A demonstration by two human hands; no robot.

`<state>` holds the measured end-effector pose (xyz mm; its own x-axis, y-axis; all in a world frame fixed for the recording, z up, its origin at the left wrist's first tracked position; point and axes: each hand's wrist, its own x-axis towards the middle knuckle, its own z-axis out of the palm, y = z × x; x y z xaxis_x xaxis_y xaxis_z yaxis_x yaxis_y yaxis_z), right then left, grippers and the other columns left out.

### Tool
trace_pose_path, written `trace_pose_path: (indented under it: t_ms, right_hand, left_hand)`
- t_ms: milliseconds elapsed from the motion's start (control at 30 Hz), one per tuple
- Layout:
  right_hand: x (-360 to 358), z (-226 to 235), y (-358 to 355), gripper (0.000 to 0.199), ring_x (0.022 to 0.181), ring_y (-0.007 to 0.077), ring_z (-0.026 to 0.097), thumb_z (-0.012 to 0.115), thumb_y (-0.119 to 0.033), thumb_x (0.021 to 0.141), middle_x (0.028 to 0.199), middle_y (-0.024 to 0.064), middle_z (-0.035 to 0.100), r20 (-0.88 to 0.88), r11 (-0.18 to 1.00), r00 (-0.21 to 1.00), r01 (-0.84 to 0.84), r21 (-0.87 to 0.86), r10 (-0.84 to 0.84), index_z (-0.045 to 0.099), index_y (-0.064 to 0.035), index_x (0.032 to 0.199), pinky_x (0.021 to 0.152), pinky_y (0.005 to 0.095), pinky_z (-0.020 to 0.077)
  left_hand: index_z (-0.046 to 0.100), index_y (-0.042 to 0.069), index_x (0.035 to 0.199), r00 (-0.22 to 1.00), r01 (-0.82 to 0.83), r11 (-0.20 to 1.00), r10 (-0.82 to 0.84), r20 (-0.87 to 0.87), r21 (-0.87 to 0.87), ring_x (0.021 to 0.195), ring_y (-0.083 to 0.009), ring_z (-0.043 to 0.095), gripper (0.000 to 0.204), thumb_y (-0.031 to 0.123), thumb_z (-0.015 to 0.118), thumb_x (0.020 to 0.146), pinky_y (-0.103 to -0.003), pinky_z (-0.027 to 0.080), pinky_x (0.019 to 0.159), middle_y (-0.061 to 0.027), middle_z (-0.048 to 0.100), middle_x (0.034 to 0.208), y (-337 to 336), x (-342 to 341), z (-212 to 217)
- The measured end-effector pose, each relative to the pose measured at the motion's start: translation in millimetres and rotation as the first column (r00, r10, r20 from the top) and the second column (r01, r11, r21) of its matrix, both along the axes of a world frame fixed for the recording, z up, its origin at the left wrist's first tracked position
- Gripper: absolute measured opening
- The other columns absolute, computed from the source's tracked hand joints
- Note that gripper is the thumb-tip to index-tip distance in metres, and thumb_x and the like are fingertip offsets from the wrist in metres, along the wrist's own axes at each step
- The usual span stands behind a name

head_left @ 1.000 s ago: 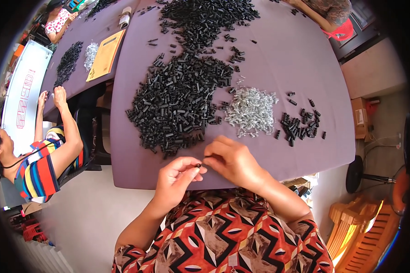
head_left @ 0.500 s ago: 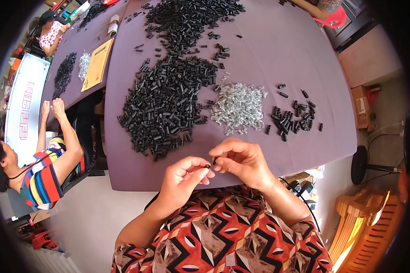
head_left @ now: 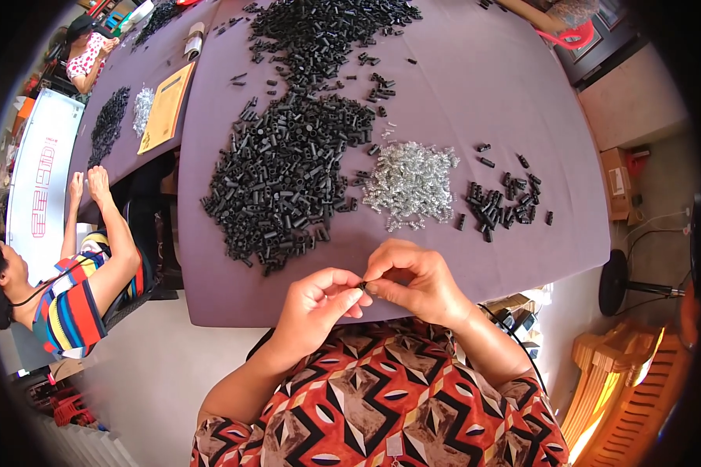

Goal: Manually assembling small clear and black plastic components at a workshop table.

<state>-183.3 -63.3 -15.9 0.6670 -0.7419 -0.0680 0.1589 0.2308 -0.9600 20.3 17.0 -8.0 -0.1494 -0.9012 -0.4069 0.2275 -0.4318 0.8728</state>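
My left hand [head_left: 317, 305] and my right hand [head_left: 413, 282] meet at the near edge of the purple table [head_left: 475, 86]. Their fingertips pinch a small black tube [head_left: 362, 286] between them, and most of it is hidden by the fingers. A large heap of black tubes [head_left: 284, 175] lies on the table just beyond my hands. To its right sits a pile of small silver springs [head_left: 411, 185], and further right a smaller group of black tubes [head_left: 500, 201].
A second heap of black tubes [head_left: 319, 31] lies at the far side. A person in a striped shirt [head_left: 74, 300] sits at the left by another purple table [head_left: 125, 117] bearing an orange sheet [head_left: 163, 109]. Wooden chairs [head_left: 627, 397] and a fan base [head_left: 623, 282] stand at the right.
My joined hands have shifted slightly right and toward me along the table edge. The view has tilted, so the heaps sit lower in the picture.
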Motion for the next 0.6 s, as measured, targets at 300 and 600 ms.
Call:
trace_pose_path:
  t_ms: [300, 600]
  right_hand:
    - [0, 20, -7, 0.011, 0.09, 0.0178, 0.066, 0.073, 0.008, 0.086, 0.099, 0.0069, 0.065, -0.233, 0.922, 0.971, -0.134, -0.364, 0.049, 0.072, 0.0003, 0.094, 0.08, 0.0297, 0.0538]
    - [-8, 15, -10, 0.037, 0.092, 0.02, 0.067, 0.078, -0.002, 0.089, 0.113, 0.0106, 0.065, -0.119, 0.982, 0.989, -0.108, -0.157, 0.089, 0.068, 0.0, 0.124, 0.081, 0.0323, 0.0559]
  left_hand:
    - [0.066, -0.004, 0.114, 0.996, 0.061, 0.992, -0.054, -0.064, 0.112, 0.076, -0.0115, 0.066, 0.018, 0.01, 0.061, 0.103, -0.024, 0.055, 0.071, -0.0092, 0.072, 0.093, -3, 6, 10]
    - [0.067, 0.0, 0.114, 0.958, 0.0, 0.978, 0.059, -0.281, 0.208, 0.075, -0.0144, 0.069, 0.018, 0.013, 0.06, 0.103, -0.028, 0.057, 0.071, -0.0098, 0.074, 0.093, -6, -2, 1]
